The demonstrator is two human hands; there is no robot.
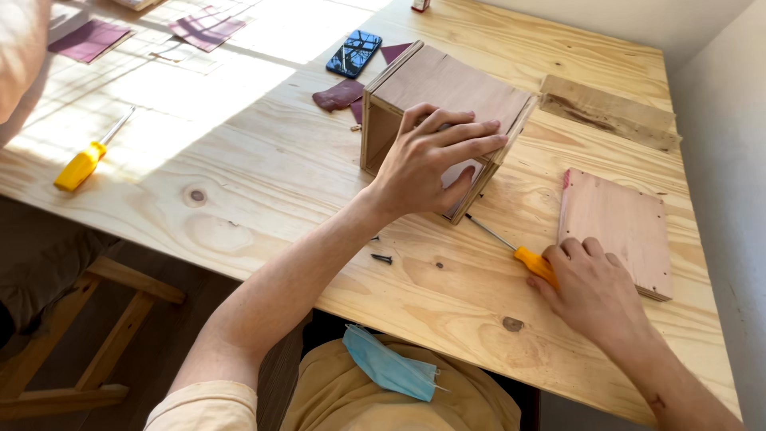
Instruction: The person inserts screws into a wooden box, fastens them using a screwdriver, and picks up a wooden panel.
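My left hand (431,160) grips the near end of an open wooden box (447,88) that lies on its side on the plywood table (263,175), fingers over the top panel and thumb on the front edge. My right hand (590,287) is closed on the yellow handle of a screwdriver (523,254), whose metal shaft points up-left toward the box's lower corner. Two small dark screws (381,257) lie on the table just below my left wrist.
A square wooden panel (618,227) lies beside my right hand, a rough plank (610,112) beyond it. A second yellow screwdriver (84,164) lies at the left. A phone (354,53), purple sandpaper sheets (206,30) and a blue face mask (388,365) are also in view. Another person's arm (20,48) shows top left.
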